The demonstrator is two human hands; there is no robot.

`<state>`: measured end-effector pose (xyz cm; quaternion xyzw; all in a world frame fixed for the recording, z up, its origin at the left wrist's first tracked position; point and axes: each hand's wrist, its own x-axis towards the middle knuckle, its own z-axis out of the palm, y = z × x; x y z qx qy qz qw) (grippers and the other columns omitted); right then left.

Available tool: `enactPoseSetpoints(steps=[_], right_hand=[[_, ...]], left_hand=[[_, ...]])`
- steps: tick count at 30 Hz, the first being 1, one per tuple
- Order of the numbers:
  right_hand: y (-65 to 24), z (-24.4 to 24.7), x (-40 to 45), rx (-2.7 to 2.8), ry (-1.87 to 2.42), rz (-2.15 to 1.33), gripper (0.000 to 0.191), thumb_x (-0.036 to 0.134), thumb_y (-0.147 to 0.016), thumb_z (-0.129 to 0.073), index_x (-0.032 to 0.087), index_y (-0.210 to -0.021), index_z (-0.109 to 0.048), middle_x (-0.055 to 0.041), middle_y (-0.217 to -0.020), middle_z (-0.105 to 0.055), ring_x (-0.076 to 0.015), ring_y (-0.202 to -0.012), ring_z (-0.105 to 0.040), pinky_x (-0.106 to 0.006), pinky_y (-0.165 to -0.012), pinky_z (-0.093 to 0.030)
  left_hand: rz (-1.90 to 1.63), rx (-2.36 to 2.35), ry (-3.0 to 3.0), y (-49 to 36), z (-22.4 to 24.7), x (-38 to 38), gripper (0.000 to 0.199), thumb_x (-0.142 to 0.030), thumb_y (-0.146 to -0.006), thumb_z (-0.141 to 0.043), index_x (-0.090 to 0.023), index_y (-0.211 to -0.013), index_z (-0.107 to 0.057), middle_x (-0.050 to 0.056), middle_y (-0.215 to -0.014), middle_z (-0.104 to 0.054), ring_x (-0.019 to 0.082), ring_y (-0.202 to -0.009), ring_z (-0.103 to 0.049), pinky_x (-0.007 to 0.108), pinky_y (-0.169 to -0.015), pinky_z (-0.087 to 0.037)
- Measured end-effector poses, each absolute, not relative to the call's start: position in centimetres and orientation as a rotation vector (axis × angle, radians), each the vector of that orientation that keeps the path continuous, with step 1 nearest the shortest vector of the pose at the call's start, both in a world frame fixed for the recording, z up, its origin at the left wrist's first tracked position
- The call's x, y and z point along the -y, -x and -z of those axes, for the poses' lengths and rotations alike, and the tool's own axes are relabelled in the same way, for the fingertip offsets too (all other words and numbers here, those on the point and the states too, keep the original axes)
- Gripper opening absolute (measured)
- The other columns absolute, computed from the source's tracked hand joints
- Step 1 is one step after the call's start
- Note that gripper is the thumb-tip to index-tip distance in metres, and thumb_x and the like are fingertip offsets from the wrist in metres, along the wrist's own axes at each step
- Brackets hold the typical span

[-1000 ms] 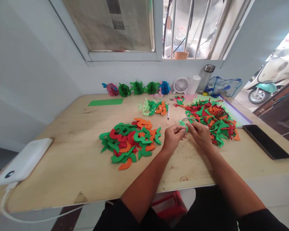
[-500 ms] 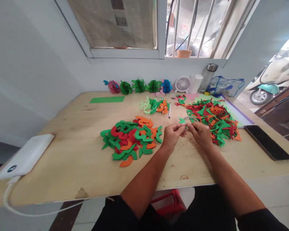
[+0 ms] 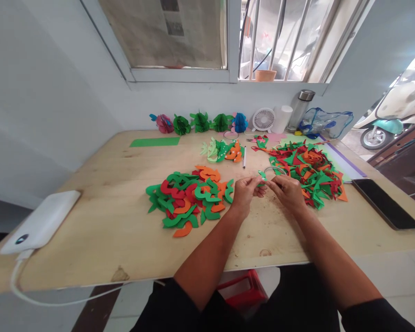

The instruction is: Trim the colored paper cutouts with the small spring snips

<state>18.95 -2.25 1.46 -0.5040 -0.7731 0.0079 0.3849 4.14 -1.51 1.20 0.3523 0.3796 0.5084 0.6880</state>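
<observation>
My left hand [image 3: 247, 190] pinches a small green paper piece [image 3: 262, 175] whose tip stands above the fingers. Close on its right, my right hand [image 3: 287, 188] has its fingertips pressed together near the same piece; what they hold is too small to make out. A thin ring of tape or wire [image 3: 275, 168] lies just behind the right hand. To the left is a pile of curved green, red and orange cutouts [image 3: 181, 207]. Green, red and orange scraps [image 3: 318, 177] are heaped on the right.
Along the wall stand several folded paper figures [image 3: 201, 122], a small white fan [image 3: 263, 120], a bottle [image 3: 300, 110] and a clear pouch [image 3: 327, 123]. A pen [image 3: 244, 157], phone [image 3: 385, 203], green strip [image 3: 155, 142] and white power bank [image 3: 41, 223] lie on the table [image 3: 100, 193].
The green piece has turned more upright and sits closer between my fingers. My right fingertips have shifted slightly. The whole view has moved a little.
</observation>
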Motion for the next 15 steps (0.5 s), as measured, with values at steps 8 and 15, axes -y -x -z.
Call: enactPoseSetpoints(steps=[8, 15], right_hand=[[-18.77, -1.65, 2.41, 1.998, 1.31, -0.064, 0.041, 0.047, -0.087, -0.048, 0.02, -0.057, -0.052, -0.0001, -0.054, -0.046, -0.0124, -0.053, -0.043, -0.025, -0.056, -0.034], [-18.92, -1.7, 2.41, 2.004, 1.328, -0.04, 0.04, 0.046, -0.087, -0.048, 0.02, -0.056, -0.051, -0.0004, -0.055, -0.046, -0.0125, -0.054, -0.043, -0.025, -0.056, -0.033]], left_hand=[[-1.068, -0.836, -0.812, -3.7, -1.5, 1.53, 0.035, -0.045, -0.061, -0.072, -0.011, -0.064, -0.065, 0.004, -0.055, -0.062, 0.008, -0.044, -0.053, 0.021, -0.047, -0.042], [-1.084, -0.841, -0.811, -3.4, -1.72, 1.46, 0.034, -0.043, -0.057, -0.075, -0.011, -0.061, -0.063, 0.003, -0.054, -0.061, 0.008, -0.045, -0.053, 0.022, -0.048, -0.042]])
